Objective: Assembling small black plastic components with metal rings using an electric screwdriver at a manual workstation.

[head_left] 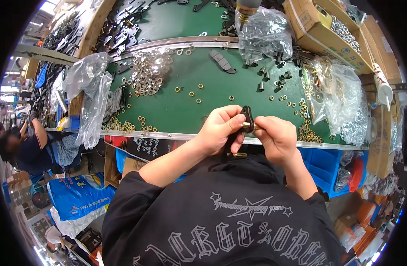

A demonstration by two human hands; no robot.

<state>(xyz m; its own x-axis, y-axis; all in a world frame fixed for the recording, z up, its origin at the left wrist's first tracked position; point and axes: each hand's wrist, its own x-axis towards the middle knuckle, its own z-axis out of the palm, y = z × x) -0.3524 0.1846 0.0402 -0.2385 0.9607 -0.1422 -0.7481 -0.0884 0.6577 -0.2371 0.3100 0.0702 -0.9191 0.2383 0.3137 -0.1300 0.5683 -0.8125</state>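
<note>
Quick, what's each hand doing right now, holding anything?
Left hand: closed, holding a black metal part.
Right hand: closed, fingertips pinched together beside that part; what they grip is too hidden to tell.

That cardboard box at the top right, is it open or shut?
Open. No lid covers the box where a heap of small metal parts shows inside.

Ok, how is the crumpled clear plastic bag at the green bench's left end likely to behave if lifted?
The crumpled clear plastic bag will probably fold limply, since it's creased and droops over the silvery metal front edge. It looks light for its size, being thin, see-through film. Its glossy surface may also be slippery.
</note>
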